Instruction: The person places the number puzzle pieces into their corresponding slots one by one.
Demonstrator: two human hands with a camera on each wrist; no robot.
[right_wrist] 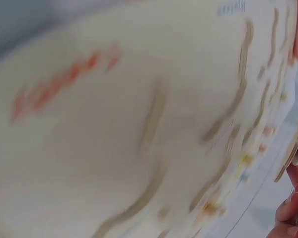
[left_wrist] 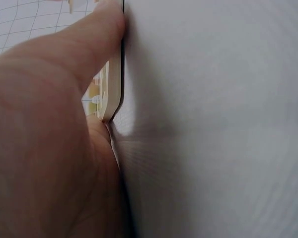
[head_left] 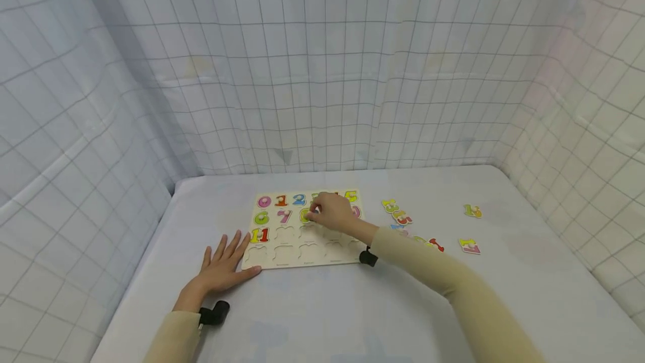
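Note:
A pale wooden number puzzle board [head_left: 294, 259] lies on the white table, with colourful number pieces in its upper rows and an 11 piece [head_left: 260, 235] at the left of the third row. My right hand [head_left: 335, 213] is over the board's second row, pinching a thin wooden puzzle piece [right_wrist: 290, 152]. That piece appears edge-on in the right wrist view, so its number cannot be read. Fingers spread, my left hand [head_left: 221, 269] rests at the board's left edge, its thumb touching the lower left corner. My right hand hides part of the upper rows.
Loose number pieces lie right of the board: a 15 piece [head_left: 402, 217], a 13 piece [head_left: 472, 210], a yellow-and-pink piece [head_left: 469, 246] and several others partly behind the right forearm. A grid-patterned white curtain [head_left: 322, 71] stands behind the table and along both sides.

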